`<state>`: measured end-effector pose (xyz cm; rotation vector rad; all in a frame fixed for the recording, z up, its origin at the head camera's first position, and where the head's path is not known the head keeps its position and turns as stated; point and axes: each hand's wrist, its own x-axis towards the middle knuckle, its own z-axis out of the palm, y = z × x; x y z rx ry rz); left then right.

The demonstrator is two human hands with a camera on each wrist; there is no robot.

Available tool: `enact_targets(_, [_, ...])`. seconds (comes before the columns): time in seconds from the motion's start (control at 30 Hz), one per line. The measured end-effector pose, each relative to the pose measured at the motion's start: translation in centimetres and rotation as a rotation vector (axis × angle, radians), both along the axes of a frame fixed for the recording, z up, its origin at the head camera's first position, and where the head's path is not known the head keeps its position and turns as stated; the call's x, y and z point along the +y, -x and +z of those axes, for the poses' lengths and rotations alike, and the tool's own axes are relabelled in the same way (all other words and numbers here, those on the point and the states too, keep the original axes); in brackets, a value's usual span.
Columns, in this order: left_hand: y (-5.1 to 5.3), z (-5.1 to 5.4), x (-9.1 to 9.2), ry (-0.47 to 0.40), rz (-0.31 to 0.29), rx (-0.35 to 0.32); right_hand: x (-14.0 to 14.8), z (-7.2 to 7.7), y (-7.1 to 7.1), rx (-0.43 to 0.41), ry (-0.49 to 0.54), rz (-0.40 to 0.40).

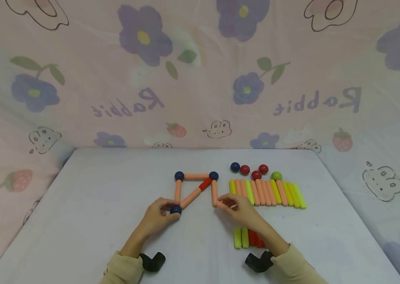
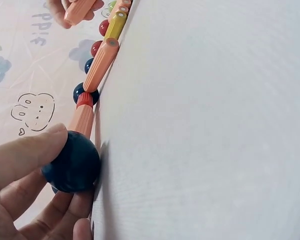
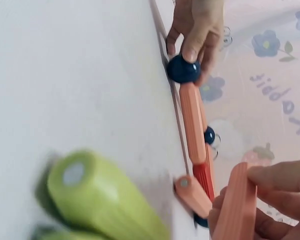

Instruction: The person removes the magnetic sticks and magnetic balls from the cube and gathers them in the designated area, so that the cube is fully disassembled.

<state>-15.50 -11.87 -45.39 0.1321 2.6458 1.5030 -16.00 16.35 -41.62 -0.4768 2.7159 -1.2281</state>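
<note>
My left hand (image 1: 158, 215) pinches a dark blue ball (image 2: 72, 162) at the near-left corner of a figure of sticks and balls lying on the table. Peach sticks (image 1: 196, 177) join it to two more blue balls (image 1: 179, 176) at the far corners, and a red stick (image 1: 205, 184) forms part of the diagonal. From the far-right ball another peach stick (image 1: 214, 193) runs toward me, its near end without a ball. My right hand (image 1: 244, 213) grips a loose peach stick (image 3: 237, 200) beside that end; whether the two sticks touch I cannot tell.
Right of the figure lies a row of peach, yellow and green sticks (image 1: 267, 192). Behind it sit red balls (image 1: 244, 170), a blue ball (image 1: 235, 167) and a green ball (image 1: 276, 176). Green sticks (image 1: 237, 238) and red sticks (image 1: 252, 238) lie near my right forearm.
</note>
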Motion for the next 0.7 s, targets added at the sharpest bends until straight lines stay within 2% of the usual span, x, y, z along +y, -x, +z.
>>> enact_targets(0.2, [-0.2, 0.2, 0.0, -0.006, 0.006, -0.004, 2.3, 0.6, 0.3, -0.048, -0.008, -0.119])
enact_targets(0.4, [-0.5, 0.3, 0.0, -0.015, 0.01, -0.012, 4.7, 1.5, 0.7, 0.019, -0.014, -0.133])
enact_targets(0.7, [-0.7, -0.2, 0.0, -0.032, -0.001, -0.003, 9.3, 2.1, 0.4, 0.018, -0.036, -0.271])
